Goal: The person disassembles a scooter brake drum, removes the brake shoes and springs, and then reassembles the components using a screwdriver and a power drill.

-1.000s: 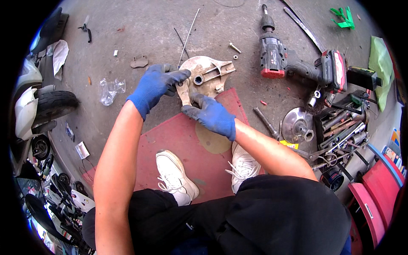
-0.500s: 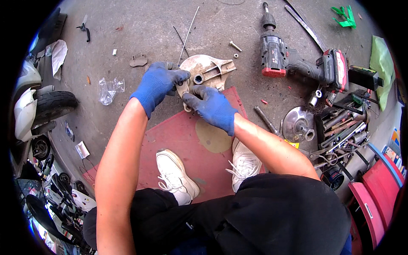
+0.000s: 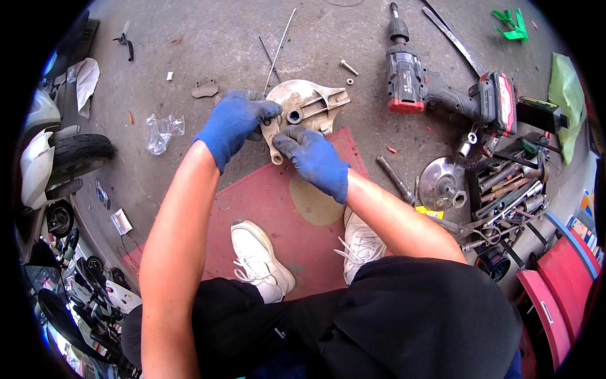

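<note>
A pale cast metal plate (image 3: 297, 96), rounded with a ribbed arm and a round bore, lies on the ground at the far edge of a red mat. My left hand (image 3: 237, 123), in a blue glove with dark fingertips, is closed on the narrow arm (image 3: 271, 140) at the plate's left side. My right hand (image 3: 312, 158), gloved alike, has its fingers curled against that arm just above its holed end. What lies beneath the fingertips is hidden. Thin rods (image 3: 281, 47) lie just beyond the plate.
A cordless drill (image 3: 407, 79) lies at the right, above a metal disc with a hub (image 3: 440, 183) and a tray of tools (image 3: 514, 183). A bolt (image 3: 348, 67) and a clear plastic bag (image 3: 164, 134) lie on the ground. My shoes stand on the red mat (image 3: 246, 196).
My right hand has shifted slightly on the arm, so its holed lower end shows more. My left hand stays nearly in place.
</note>
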### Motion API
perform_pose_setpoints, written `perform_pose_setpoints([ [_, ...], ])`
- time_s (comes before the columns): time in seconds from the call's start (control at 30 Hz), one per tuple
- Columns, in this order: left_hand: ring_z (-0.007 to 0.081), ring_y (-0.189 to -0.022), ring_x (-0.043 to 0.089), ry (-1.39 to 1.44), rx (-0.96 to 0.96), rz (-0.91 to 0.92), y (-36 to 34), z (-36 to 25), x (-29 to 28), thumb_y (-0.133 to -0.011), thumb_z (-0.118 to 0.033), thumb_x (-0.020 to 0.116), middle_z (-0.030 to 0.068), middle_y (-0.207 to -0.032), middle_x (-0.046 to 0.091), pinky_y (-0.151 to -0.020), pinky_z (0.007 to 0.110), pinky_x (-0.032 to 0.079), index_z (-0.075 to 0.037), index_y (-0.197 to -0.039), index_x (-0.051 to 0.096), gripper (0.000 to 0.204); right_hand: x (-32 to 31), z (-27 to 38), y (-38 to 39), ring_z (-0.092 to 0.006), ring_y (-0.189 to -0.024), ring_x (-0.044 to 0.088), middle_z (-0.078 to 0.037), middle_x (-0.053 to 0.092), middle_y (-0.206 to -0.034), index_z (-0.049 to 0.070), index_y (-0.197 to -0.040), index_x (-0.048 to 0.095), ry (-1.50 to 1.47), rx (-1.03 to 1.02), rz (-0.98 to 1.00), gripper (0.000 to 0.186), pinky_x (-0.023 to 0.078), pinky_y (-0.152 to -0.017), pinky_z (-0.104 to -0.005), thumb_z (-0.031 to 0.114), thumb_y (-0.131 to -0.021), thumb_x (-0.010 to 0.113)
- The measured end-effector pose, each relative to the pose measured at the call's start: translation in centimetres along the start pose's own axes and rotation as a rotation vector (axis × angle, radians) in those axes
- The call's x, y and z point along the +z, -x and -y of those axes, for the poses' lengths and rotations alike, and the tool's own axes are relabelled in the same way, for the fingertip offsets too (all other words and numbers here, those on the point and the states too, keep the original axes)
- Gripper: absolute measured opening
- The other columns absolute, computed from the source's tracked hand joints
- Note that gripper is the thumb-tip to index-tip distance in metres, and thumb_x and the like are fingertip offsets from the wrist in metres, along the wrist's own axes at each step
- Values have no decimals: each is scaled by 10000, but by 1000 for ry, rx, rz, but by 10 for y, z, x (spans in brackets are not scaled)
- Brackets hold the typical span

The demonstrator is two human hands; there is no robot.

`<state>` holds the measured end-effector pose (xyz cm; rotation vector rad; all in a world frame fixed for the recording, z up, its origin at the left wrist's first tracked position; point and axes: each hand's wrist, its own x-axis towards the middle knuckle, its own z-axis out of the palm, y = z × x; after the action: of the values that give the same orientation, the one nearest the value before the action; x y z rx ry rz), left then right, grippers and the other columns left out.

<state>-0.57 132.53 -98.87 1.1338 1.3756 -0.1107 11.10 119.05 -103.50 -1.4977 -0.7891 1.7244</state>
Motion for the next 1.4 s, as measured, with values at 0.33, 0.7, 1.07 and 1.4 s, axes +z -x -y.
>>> perform_pose_setpoints([
  [0.33, 190, -640, 674, -12, -4, -55, -8, 2, -1, -849, -257, 733, 122, -804, 697, -560, 333, 574, 42, -898, 682, 307, 1, 15, -8, -93, -692, 546, -43, 635, -757, -30, -903, 651, -119, 147, 55, 293, 478, -658, -291, 249, -970, 597],
  [0.7, 175, -649, 664, -49, 4, -92, -14, 13, -11, -850, -323, 743, 137, -793, 685, -565, 344, 543, 39, -889, 680, 369, 2, 6, -5, -92, -678, 535, -27, 618, -763, -1, -910, 631, -173, 25, 88, 273, 453, -631, -267, 250, -990, 561],
  [1.07, 140, -643, 640, -89, 14, 249, 40, -13, -37, -930, -341, 636, 74, -864, 667, -573, 260, 551, -25, -1060, 656, 342, 14, 1, 31, -197, -837, 647, -144, 603, -818, -13, -1104, 631, 323, -590, -454, 332, 508, -684, -356, 290, -1006, 536],
  [1.4, 121, -820, 648, -252, 228, 303, 18, 13, -59, -909, -130, 650, 57, -965, 676, -707, 263, 558, 20, -1253, 590, 380, 20, 9, 39, -156, -651, 595, -92, 605, -754, -13, -1103, 605, -251, 196, 19, 289, 498, -614, -334, 245, -974, 588],
])
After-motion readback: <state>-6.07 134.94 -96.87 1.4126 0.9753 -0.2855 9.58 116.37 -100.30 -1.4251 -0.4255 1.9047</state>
